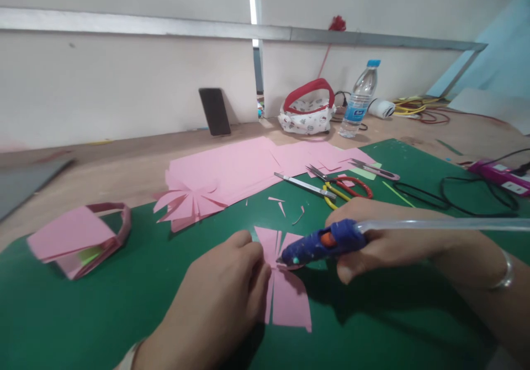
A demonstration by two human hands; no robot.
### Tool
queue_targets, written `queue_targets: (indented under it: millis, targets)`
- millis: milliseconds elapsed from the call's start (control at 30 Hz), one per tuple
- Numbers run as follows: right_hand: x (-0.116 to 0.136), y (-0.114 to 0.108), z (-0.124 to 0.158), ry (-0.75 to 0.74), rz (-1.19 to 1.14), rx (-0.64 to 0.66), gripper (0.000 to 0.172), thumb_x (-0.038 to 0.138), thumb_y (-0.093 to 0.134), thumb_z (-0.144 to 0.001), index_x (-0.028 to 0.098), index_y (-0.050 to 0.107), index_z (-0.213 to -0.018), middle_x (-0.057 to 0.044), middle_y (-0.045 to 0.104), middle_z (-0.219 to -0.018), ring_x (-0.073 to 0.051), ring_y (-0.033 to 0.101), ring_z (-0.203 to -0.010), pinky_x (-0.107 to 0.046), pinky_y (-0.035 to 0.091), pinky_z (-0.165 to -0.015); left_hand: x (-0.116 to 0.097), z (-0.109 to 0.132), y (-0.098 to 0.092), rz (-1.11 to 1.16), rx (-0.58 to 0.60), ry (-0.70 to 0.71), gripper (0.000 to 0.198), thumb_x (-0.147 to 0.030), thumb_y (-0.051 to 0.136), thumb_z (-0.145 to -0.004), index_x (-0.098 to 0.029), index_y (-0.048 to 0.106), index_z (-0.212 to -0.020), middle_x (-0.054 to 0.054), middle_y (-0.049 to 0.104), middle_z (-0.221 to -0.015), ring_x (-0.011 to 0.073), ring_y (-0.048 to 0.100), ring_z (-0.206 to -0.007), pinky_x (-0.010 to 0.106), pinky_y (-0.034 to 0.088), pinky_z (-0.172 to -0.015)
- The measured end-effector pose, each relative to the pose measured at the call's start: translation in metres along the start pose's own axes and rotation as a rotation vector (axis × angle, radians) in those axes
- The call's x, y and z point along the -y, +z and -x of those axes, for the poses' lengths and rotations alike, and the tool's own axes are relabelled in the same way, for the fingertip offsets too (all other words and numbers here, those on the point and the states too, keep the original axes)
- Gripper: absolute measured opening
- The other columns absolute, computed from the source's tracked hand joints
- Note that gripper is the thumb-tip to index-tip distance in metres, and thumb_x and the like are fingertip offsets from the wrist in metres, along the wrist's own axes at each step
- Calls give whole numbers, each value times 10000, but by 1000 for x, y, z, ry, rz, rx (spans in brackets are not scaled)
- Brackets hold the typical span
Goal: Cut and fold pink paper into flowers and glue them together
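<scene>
Gluing in hand, by the look of it: right hand [385,237] wrapped around a blue glue gun [327,243], clear stick [439,225] trailing back over the wrist, nozzle down at the pinched middle of a pink fringed paper [285,287] on the green mat [83,315]. Left hand [226,295] curled narrow, fingertips pressing the paper's left edge just beside the nozzle; whether pinching or merely pinning it, cannot tell. Next move, judged from this: a small dab at the waist of the fringe, then a quick press, with fingertips kept off the hot tip and the strips kept from sticking to the mat. Beyond the right hand, near: scissors [343,185] with red and yellow handles, a metal blade tool [304,185] and a pink-handled clipper [375,169], lying apart from the work. Farther beyond both hands: a spread of pink sheets [232,168] with another cut fringe [186,204] at its near corner. Well left of the left hand: a folded pink paper basket [78,240]. Right of the right hand: a black cord [455,193] looping toward a power strip [503,174], likely to drag on the gun. At the far wall: a phone [214,111], a pouch [307,113], a bottle [359,102]. Little pink scraps [281,207] just beyond the nozzle, none in the way.
</scene>
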State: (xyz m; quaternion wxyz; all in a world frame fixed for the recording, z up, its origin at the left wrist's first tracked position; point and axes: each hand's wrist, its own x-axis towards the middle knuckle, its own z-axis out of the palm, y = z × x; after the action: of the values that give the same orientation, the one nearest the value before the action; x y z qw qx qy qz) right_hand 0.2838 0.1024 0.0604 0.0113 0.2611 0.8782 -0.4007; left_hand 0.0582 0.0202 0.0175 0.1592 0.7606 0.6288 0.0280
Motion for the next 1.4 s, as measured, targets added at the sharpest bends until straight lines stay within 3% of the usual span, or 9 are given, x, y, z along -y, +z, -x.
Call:
queue_targets:
  millis: [267, 533, 900, 1400]
  targets:
    - [3, 7, -4, 86, 5, 7, 337, 461, 670, -739, 145, 576, -666, 47, 512, -573, -75, 453, -504, -163, 313, -427, 1, 2, -1, -7, 4, -7, 297, -299, 339, -881, -208, 540, -682, 19, 498, -743, 176, 514, -636, 300, 347, -567]
    - [1, 7, -5, 34, -1, -4, 337, 457, 677, -736, 138, 585, -682, 50, 499, -561, -72, 437, -501, -171, 300, -432, 1, 1, 3, -5, -26, -13, 279, -292, 364, -878, -210, 520, -662, 8, 491, -735, 164, 502, -620, 287, 340, -554]
    - [3, 8, -5, 124, 16, 22, 351, 477, 672, -728, 144, 574, -673, 36, 521, -568, -88, 458, -500, -183, 316, -421, 0, 1, 2, 4, -27, -2, 275, -302, 372, -878, -209, 522, -666, 3, 484, -733, 161, 491, -620, 283, 324, -550]
    - [12, 7, -3, 196, 36, 23, 334, 489, 649, -732, 159, 606, -697, 28, 547, -635, -91, 450, -516, -178, 309, -423, 13, 3, -9, 14, -13, -26, 228, -312, 405, -858, -225, 561, -716, 13, 544, -747, 195, 518, -687, 315, 350, -600]
